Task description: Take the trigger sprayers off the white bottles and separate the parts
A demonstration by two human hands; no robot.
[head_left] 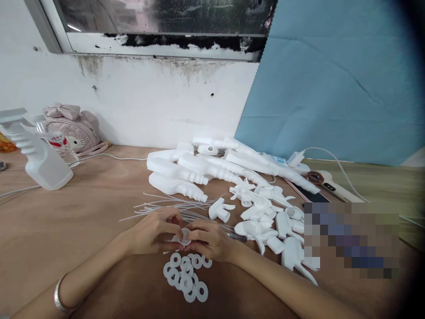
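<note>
Between my two hands, a white trigger spray head is held with its round open end facing up toward me. My left hand pinches it from the left, thumb below and fingers at the rim. From the other side, the fingers of my right hand close on it. Most of its body is hidden by the fingers. Just below my hands lies a loose pile of flat white ring washers. Thin white tubes are spread behind my hands, and a single trigger spray head lies beyond my right hand.
More trigger spray heads are heaped to the right. White empty-looking spray bottles lie piled at the back. A fully assembled spray bottle leans at the left, beside a clear bottle and a pink bag. A phone lies at the right.
</note>
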